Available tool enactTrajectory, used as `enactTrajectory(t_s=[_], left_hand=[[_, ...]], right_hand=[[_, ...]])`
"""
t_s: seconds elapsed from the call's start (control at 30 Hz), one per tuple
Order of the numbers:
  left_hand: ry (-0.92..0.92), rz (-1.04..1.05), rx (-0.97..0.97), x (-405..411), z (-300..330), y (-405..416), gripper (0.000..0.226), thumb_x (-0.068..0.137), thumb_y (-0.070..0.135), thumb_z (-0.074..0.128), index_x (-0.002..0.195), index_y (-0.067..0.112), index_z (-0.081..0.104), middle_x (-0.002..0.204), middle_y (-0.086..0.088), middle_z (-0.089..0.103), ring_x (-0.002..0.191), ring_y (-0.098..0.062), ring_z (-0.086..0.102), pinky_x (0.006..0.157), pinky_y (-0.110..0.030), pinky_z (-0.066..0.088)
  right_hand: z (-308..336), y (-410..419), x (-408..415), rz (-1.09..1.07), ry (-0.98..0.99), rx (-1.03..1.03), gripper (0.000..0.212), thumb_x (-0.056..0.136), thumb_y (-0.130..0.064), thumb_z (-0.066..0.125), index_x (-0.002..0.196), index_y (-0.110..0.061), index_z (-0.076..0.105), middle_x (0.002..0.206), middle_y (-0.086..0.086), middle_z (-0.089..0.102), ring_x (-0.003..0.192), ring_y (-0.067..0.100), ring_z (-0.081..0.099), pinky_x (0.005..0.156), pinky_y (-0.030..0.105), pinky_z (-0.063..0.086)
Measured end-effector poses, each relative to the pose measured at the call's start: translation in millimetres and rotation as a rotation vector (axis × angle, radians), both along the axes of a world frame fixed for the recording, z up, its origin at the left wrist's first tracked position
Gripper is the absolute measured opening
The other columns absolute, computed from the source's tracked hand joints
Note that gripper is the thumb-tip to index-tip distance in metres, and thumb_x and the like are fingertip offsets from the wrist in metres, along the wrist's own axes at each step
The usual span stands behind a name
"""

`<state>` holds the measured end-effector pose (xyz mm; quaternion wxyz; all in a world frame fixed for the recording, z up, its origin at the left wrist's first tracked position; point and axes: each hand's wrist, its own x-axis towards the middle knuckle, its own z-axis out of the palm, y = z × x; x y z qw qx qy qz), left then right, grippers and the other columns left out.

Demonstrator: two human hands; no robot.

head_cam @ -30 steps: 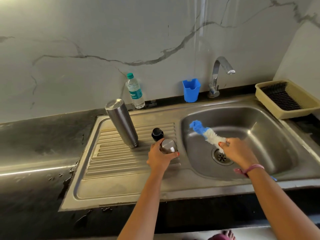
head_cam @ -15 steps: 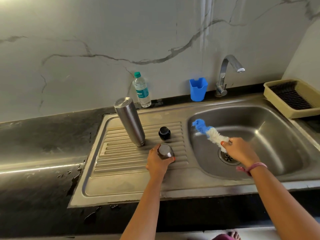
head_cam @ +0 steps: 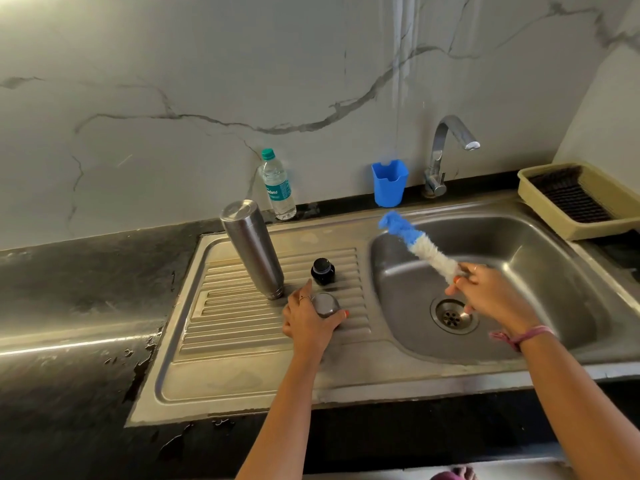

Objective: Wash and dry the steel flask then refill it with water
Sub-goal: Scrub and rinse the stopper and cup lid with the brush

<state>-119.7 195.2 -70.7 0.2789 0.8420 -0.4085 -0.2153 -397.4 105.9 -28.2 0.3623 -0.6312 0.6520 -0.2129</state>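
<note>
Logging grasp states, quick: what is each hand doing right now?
Left hand: grips the steel cap on the drainboard.
Right hand: holds the bottle brush over the sink basin.

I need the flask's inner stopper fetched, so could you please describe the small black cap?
On the ribbed draining board left of the sink basin, find the inverted steel flask. The black cap sits to its right: small, round, the only black piece there.

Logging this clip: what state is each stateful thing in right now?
steel flask: inverted on drainboard, uncapped
steel cap: gripped by left hand
black stopper: loose on drainboard
bottle brush: held by right hand
tap: off
plastic bottle: capped, upright
</note>
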Motion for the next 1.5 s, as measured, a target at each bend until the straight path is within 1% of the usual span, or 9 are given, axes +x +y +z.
enactTrajectory(t_s=[0.1,0.2,0.33,0.73,0.93,1.1,1.23,1.37,1.5], left_hand=[[0.002,0.003,-0.068,-5,7,-1,0.078,0.082,0.046,0.075,0.148,0.028,0.037,0.152,0.001,0.031,0.141,-0.026,0.025,0.111,-0.049,0.021],[0.016,0.004,-0.131,-9,13,-1,0.063,0.088,0.039,0.07,0.143,0.025,0.044,0.149,0.001,0.033,0.14,-0.026,0.026,0.112,-0.048,0.019],[-0.007,0.003,-0.172,-13,18,-8,0.052,0.091,0.033,0.067,0.139,0.028,0.049,0.149,0.0,0.036,0.14,-0.026,0.028,0.113,-0.05,0.019],[-0.011,-0.034,-0.203,-52,23,-35,0.038,0.091,0.028,0.068,0.127,0.032,0.057,0.142,0.007,0.04,0.134,-0.019,0.034,0.111,-0.045,0.023],[0.026,-0.071,-0.202,-81,18,-50,0.037,0.091,0.026,0.066,0.127,0.031,0.059,0.138,0.006,0.042,0.131,-0.017,0.039,0.109,-0.041,0.03],[0.277,-0.208,-0.254,-123,15,-65,0.024,0.094,0.021,0.065,0.114,0.032,0.06,0.113,0.008,0.063,0.1,-0.002,0.06,0.094,-0.03,0.051],[0.474,-0.322,-0.104,-164,26,-76,0.033,0.094,0.039,0.065,0.123,0.025,0.061,0.105,0.018,0.064,0.094,0.007,0.059,0.076,-0.007,0.044],[0.675,-0.317,-0.101,-194,26,-83,0.037,0.09,0.047,0.067,0.118,0.023,0.067,0.108,0.011,0.073,0.099,0.001,0.066,0.087,-0.017,0.048],[0.858,-0.257,-0.127,-216,25,-85,0.026,0.092,0.039,0.067,0.11,0.019,0.071,0.092,0.0,0.075,0.091,-0.01,0.07,0.09,-0.03,0.053]], right_hand=[[3,-2,-7,-0.04,0.01,-0.112,0.037,0.097,-0.02,0.052,0.134,-0.022,0.053,0.082,-0.008,0.071,0.06,0.006,0.061,0.053,0.021,0.042],[1,-6,-17,-0.048,0.053,-0.088,0.038,0.094,-0.019,0.056,0.132,-0.022,0.057,0.084,-0.007,0.072,0.071,0.008,0.062,0.066,0.031,0.05],[1,-6,-22,-0.05,-0.011,-0.106,0.032,0.096,-0.017,0.053,0.128,-0.02,0.059,0.08,-0.008,0.073,0.056,0.013,0.056,0.059,0.031,0.048],[-2,-27,-53,-0.008,0.007,-0.018,0.018,0.096,-0.019,0.055,0.096,-0.016,0.073,0.079,-0.009,0.071,0.068,0.018,0.064,0.058,0.028,0.048],[5,-36,-64,0.029,-0.095,0.036,0.013,0.097,-0.018,0.055,0.103,-0.021,0.066,0.081,0.003,0.073,0.049,0.0,0.054,0.045,0.014,0.039],[5,-34,-68,0.024,-0.349,0.122,0.022,0.093,-0.015,0.061,0.107,-0.031,0.058,0.076,0.001,0.07,0.04,0.004,0.043,0.039,0.017,0.033],[-1,-29,-67,-0.075,-0.654,0.253,0.013,0.093,-0.007,0.058,0.096,-0.017,0.065,0.067,0.002,0.062,0.036,0.006,0.038,0.034,0.016,0.027],[-2,-25,-68,-0.061,-0.824,0.334,0.01,0.095,-0.003,0.054,0.092,-0.008,0.062,0.07,0.008,0.061,0.035,0.005,0.042,0.031,0.014,0.029],[-3,-21,-75,-0.031,-0.881,0.336,0.018,0.095,-0.006,0.056,0.111,-0.013,0.055,0.075,0.012,0.063,0.038,0.007,0.044,0.032,0.015,0.031]])
